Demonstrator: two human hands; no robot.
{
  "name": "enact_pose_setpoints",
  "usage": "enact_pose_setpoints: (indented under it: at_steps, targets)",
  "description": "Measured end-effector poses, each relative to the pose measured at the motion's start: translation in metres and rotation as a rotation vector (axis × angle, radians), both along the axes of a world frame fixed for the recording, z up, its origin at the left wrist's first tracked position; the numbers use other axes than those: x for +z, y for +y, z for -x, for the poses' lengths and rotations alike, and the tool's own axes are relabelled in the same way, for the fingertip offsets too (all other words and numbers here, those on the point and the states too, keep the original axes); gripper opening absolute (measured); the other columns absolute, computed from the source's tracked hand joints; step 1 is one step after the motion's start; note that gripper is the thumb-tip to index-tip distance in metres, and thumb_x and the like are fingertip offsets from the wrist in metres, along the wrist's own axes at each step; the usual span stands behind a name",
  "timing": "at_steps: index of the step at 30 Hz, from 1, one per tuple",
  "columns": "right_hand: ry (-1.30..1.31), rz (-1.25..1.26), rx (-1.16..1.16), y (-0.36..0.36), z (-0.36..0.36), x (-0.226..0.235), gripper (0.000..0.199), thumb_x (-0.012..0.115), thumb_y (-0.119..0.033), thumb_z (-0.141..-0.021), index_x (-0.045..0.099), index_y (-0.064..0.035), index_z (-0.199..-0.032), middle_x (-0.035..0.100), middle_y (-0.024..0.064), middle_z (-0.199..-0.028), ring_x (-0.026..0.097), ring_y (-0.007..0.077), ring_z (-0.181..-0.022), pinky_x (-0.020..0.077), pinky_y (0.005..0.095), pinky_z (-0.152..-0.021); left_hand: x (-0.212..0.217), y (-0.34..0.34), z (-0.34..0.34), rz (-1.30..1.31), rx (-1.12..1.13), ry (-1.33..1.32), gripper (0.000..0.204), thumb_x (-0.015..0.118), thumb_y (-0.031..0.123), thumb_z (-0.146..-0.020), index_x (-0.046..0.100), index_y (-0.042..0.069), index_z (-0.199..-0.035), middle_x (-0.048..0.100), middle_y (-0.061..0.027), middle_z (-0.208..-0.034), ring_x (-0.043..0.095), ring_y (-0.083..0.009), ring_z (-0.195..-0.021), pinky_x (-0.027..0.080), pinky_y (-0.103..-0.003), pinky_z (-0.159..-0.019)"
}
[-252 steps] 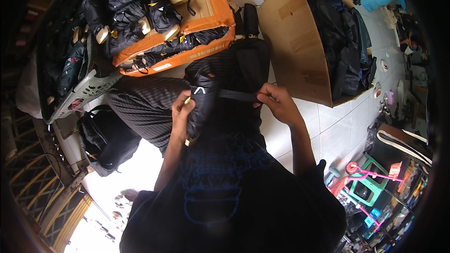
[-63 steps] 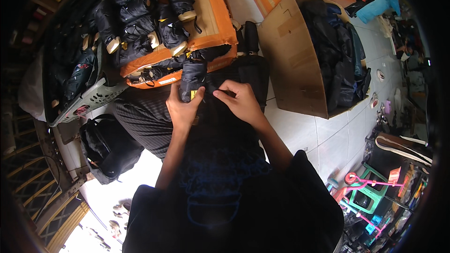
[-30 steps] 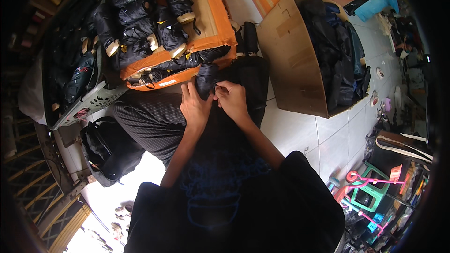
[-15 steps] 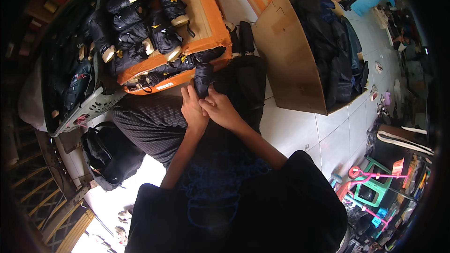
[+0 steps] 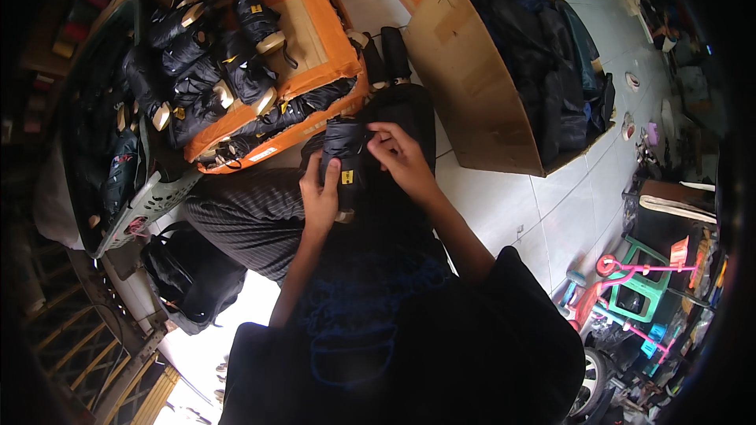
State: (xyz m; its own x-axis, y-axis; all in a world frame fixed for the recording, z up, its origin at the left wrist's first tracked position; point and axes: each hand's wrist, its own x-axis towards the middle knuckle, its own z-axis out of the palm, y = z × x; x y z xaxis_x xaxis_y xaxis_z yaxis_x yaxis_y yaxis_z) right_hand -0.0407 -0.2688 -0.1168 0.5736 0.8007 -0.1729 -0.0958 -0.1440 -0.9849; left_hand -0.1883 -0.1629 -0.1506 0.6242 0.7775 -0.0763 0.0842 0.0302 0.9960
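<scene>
A black rolled fabric bundle (image 5: 344,142) stands lengthwise over my lap, with a small yellow label and a pale lower end. My left hand (image 5: 319,195) grips its lower left side, the thumb lying across the front beside the label. At its upper right edge, my right hand (image 5: 400,156) has its fingers bent and drawn together; what is pinched there, if anything, is too small to make out. Similar black bundles (image 5: 250,75) with pale ends and yellow tags lie piled on an orange-taped carton (image 5: 315,27) ahead on the left.
A grey plastic basket (image 5: 157,197) holding dark bundles stands at the left. To the right, an open cardboard box (image 5: 472,86) is full of dark fabric items. A black bag (image 5: 193,275) lies by my left knee. A pink scooter (image 5: 622,279) and a green stool (image 5: 650,295) are at the far right.
The bundle is now nearer to me, its yellow label showing. My hands, close together before, have parted: the left holds the bundle's side, while the right has moved up and right.
</scene>
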Motion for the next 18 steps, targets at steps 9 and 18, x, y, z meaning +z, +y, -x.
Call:
enact_pose_setpoints:
  at_steps: [9,18]
  targets:
    - [0.582,-0.141,-0.238,-0.039,-0.020,-0.006,0.051,0.074,-0.018,-0.085,0.049,-0.0018,-0.126,0.065,0.0124,-0.107,0.064,0.0202,-0.099,0.0545,0.0357,-0.085,0.008,-0.016,-0.042,-0.615,-0.286,0.284,0.039,0.037,0.020,-0.103,0.055,0.002,-0.133,0.044,-0.0207,-0.132,0.046,-0.0376,-0.123,0.039,-0.042,-0.101]
    - [0.714,-0.180,-0.350,-0.126,-0.051,-0.006,0.050,0.062,-0.035,-0.093,0.046,-0.0014,-0.127,0.065,0.0167,-0.103,0.067,0.0238,-0.090,0.0573,0.0351,-0.078,-0.053,0.021,-0.155,-0.794,-0.494,0.348,0.027,0.067,0.017,-0.088,0.064,0.003,-0.111,0.063,-0.0155,-0.105,0.058,-0.0335,-0.103,0.047,-0.043,-0.091]
